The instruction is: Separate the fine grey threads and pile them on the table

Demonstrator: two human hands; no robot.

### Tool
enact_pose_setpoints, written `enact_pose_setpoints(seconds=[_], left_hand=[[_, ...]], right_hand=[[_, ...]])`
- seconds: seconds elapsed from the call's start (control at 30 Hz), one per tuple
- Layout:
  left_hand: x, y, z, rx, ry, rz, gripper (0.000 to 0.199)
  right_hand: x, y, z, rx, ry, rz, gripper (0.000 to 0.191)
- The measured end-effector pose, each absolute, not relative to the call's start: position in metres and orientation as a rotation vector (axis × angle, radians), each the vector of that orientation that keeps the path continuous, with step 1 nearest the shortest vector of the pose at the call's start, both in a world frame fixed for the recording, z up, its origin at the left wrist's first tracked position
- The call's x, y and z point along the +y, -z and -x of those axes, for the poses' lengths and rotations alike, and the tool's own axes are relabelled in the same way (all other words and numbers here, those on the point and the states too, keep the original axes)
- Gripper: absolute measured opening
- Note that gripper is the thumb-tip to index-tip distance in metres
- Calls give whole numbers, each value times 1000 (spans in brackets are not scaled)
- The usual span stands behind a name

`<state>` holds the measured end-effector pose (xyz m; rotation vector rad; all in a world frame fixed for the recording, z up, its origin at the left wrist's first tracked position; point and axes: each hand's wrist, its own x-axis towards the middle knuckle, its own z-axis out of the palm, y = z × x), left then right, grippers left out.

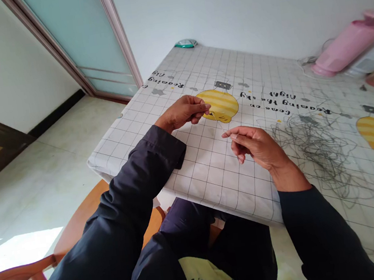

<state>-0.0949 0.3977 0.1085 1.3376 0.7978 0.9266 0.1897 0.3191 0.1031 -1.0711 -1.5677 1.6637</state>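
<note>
My left hand [188, 111] is held over the table, its thumb and forefinger pinched together in front of a yellow striped cartoon print. Whatever lies in that pinch is too fine to make out. Lower and to the right, my right hand [254, 145] has its thumb pressed against the forefinger, which points toward my left hand; the other fingers curl under. Any thin strand between the two hands is too faint to tell. Just right of my right hand lies a loose tangle of thin dark strands [320, 154], spread over the tablecloth.
A white checked tablecloth [208, 169] with printed words covers the table. A green and white packet [186, 43] lies at the far corner. At the right back are a pink cylindrical appliance [347, 47] and a cable. A wooden chair [82, 213] stands at the left.
</note>
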Motion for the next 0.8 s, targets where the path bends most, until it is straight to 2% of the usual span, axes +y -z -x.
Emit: enact_pose_setpoints(seconds=[0.3,0.67,0.8], left_hand=[[394,-112,94,801,-932,-1315,35],[387,-108,77,818,-776,-1444,36],[387,-110,76,860,-873,-1476,36]], right_hand=[[321,-104,-196,-1839,-1355,1081,45],[326,-89,-174,-1797,-1352,1091,30],[330,-86,-172,-1635,-1343,1104,27]])
